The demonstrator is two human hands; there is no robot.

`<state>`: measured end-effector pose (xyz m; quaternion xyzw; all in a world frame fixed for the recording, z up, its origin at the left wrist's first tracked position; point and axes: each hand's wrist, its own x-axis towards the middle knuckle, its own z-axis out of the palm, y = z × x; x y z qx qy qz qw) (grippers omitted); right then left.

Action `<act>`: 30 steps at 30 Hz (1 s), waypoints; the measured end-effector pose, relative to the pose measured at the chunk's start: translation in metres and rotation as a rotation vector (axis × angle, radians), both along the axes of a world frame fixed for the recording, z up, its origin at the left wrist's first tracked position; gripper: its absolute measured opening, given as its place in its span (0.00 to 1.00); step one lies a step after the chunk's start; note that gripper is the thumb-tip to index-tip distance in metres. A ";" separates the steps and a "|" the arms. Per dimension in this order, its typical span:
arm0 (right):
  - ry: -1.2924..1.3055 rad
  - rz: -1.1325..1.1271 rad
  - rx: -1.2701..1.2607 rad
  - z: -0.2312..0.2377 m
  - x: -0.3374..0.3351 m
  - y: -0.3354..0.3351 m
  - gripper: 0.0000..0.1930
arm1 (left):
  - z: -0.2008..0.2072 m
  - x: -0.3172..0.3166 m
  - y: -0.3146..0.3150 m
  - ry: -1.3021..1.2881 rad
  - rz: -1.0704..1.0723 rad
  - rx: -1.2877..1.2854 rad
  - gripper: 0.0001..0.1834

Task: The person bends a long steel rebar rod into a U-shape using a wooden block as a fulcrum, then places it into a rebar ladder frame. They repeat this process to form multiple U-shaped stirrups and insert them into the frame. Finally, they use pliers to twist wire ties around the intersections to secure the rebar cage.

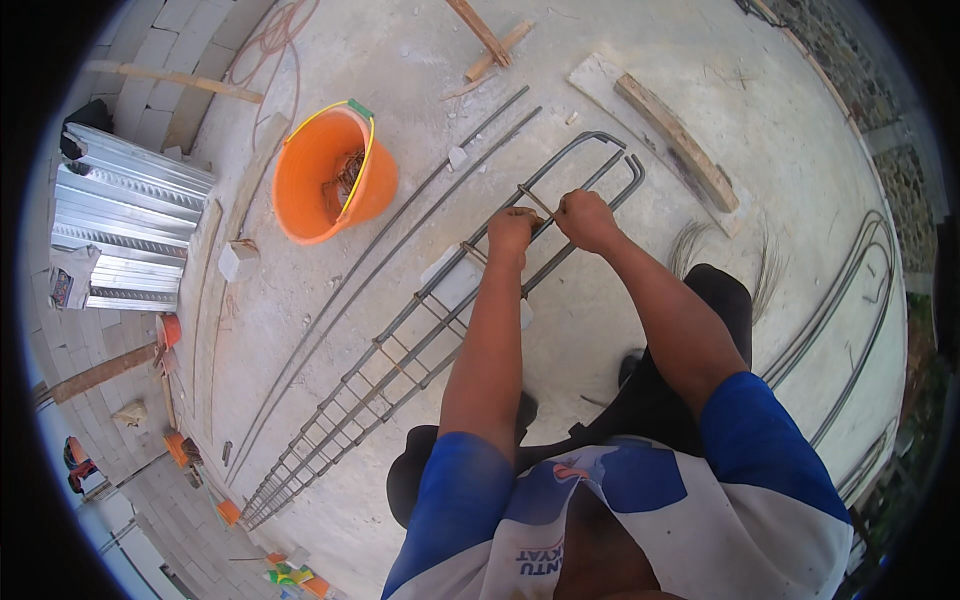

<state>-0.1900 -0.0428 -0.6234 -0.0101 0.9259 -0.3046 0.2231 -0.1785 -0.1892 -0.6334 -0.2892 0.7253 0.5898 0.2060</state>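
A long rebar cage [403, 352] runs from the far lower left to just in front of me, its thick bars crossed by thin square stirrups. Bent hooks [630, 165] finish its near right end. My left hand [511, 233] is closed at the middle bar, fingertips against the steel. Close beside it, my right hand [588, 218] is closed where a stirrup [537, 200] meets that same bar. Any small wire between the fingers is hidden. A pale block [452, 280] lies under the cage near my left forearm.
An orange bucket [300, 185] with rusty wire pieces [349, 172] inside stands left, beyond two loose bars [398, 212]. Timber [680, 140] lies at the upper right. Loose thin wires [768, 275] and bent rebar [835, 300] lie on the right. Corrugated metal sheets [135, 215] rest far left.
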 end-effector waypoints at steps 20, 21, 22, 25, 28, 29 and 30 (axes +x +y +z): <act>0.134 -0.028 -0.042 -0.017 0.005 -0.002 0.12 | 0.006 -0.009 0.008 -0.093 0.307 0.316 0.10; 0.143 -0.045 -0.044 -0.018 0.007 -0.002 0.12 | 0.007 -0.008 0.009 -0.068 0.287 0.316 0.11; 0.153 -0.063 -0.046 -0.019 0.007 -0.002 0.12 | 0.009 -0.005 0.009 -0.048 0.242 0.309 0.11; 0.083 -0.086 0.001 -0.016 0.005 -0.003 0.12 | 0.011 0.005 0.005 0.009 0.139 0.273 0.11; 0.032 -0.050 -0.006 -0.006 0.005 -0.004 0.10 | 0.005 0.009 -0.002 0.041 0.105 0.286 0.12; 0.029 -0.056 -0.011 -0.004 0.005 -0.005 0.10 | 0.003 0.009 -0.005 0.039 0.098 0.334 0.12; 0.027 -0.067 -0.012 -0.003 0.005 -0.005 0.10 | 0.005 0.008 -0.005 0.037 0.087 0.385 0.13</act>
